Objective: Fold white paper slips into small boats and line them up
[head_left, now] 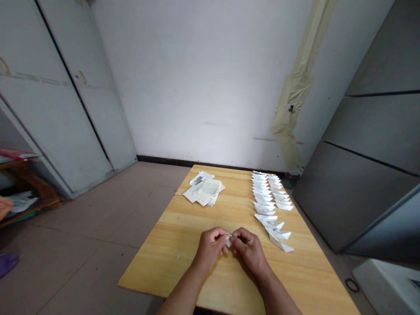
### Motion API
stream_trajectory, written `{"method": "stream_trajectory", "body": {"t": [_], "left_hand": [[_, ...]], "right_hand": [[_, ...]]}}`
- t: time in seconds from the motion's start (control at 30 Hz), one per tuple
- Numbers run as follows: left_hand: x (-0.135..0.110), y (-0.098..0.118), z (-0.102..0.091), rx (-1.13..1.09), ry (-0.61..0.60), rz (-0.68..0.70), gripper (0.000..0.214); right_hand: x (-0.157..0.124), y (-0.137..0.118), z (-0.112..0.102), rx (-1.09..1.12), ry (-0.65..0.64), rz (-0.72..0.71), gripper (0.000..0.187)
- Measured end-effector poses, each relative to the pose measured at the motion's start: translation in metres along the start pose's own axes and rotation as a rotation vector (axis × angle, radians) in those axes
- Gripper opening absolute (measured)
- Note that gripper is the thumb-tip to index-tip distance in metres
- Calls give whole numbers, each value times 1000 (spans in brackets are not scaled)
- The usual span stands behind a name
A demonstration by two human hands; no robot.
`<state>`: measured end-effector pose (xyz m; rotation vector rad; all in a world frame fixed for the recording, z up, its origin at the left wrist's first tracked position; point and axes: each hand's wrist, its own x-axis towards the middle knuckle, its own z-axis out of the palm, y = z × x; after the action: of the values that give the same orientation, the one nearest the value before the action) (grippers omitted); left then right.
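A: What's lying on the surface (170, 258)?

B: A pile of papers (204, 189) is sitting at the far left, and rows of folded papers (267, 197) are running along the right.

A: And nearer?

B: The left hand (211, 249) and right hand (249, 251) are holding a small folded paper (228, 241) between them, just left of the rows.

One left hand (211, 247), one right hand (249, 250), one paper fold (228, 241), one printed-paper pile (204, 189), two folded-paper rows (263, 192)
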<state>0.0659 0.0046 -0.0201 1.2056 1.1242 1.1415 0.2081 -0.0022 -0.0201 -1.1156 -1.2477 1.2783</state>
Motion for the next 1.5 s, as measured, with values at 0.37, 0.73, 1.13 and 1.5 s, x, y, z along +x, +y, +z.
{"method": "stream_trajectory", "body": {"t": [0.37,0.73,1.13,1.5], "left_hand": [[-2,8,1,-39,3,18,31],[-2,9,-1,-1,38,71,22],[-1,7,-2,-37,62,101,26],[2,-3,-4,-154,139,73,36]], "right_hand": [[1,7,2,124,-15,32,35],[2,2,4,155,19,45,37],[1,-4,4,221,60,31,34],[5,1,3,368,122,15,37]]}}
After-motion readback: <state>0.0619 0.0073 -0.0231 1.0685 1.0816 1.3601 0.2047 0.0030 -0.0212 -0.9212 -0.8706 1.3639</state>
